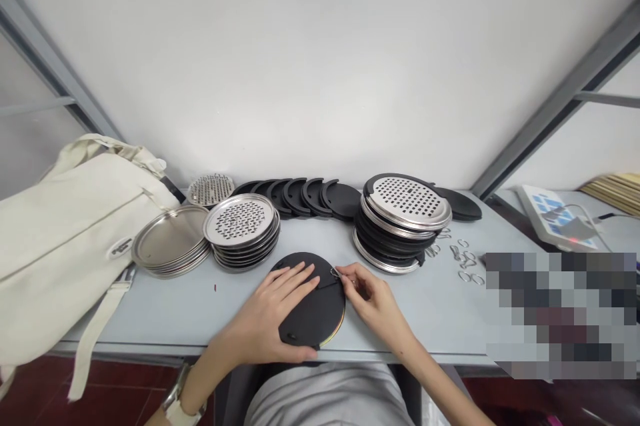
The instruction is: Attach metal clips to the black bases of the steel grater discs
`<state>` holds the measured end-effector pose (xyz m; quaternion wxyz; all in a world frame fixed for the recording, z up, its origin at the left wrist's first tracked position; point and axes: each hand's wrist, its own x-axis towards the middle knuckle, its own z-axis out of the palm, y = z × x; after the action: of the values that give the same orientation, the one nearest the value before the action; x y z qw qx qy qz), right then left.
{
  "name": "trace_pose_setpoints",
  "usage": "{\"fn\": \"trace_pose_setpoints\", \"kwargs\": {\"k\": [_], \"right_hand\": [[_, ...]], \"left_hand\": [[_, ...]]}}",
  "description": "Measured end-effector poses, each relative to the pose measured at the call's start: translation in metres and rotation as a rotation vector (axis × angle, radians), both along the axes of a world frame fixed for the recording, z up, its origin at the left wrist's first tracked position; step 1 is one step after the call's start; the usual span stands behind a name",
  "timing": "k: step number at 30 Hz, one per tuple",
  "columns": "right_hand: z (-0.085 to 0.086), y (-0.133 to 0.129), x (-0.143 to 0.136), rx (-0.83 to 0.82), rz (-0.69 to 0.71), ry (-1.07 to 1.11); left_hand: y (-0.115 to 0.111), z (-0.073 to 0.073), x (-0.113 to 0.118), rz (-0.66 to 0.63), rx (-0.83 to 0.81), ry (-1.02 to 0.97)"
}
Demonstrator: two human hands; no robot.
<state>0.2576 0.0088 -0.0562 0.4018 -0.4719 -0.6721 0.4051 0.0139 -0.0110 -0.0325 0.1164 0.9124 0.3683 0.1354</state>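
A round black disc (313, 316) lies at the table's front edge, with a thin shiny rim showing at its lower right. My left hand (273, 313) rests flat across its left side, fingers stretched out and the thumb along the near edge. At the disc's upper right, my right hand (367, 296) pinches a small metal wire clip (335, 273) between thumb and fingertips. The clip's looped end lies over the black surface; the rest is hidden by the fingers. More metal clips and rings (467, 259) are scattered to the right.
Behind stand a stack of perforated metal grater plates (243, 223), plain metal plates (170, 239), a row of black discs (300, 198) and a tall mixed stack (405, 213). A cream bag (85, 233) leans at left. A white power strip (555, 216) lies at right.
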Motion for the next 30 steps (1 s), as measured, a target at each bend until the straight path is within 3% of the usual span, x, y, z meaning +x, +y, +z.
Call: {"fn": "trace_pose_setpoints", "kwargs": {"k": [10, 30], "right_hand": [[0.002, -0.011, -0.005, 0.054, -0.047, -0.026], [-0.001, 0.000, -0.002, -0.047, 0.002, 0.019]], "left_hand": [[-0.001, 0.000, 0.002, 0.009, 0.024, -0.004], [-0.002, 0.001, 0.002, 0.010, 0.026, 0.013]]}}
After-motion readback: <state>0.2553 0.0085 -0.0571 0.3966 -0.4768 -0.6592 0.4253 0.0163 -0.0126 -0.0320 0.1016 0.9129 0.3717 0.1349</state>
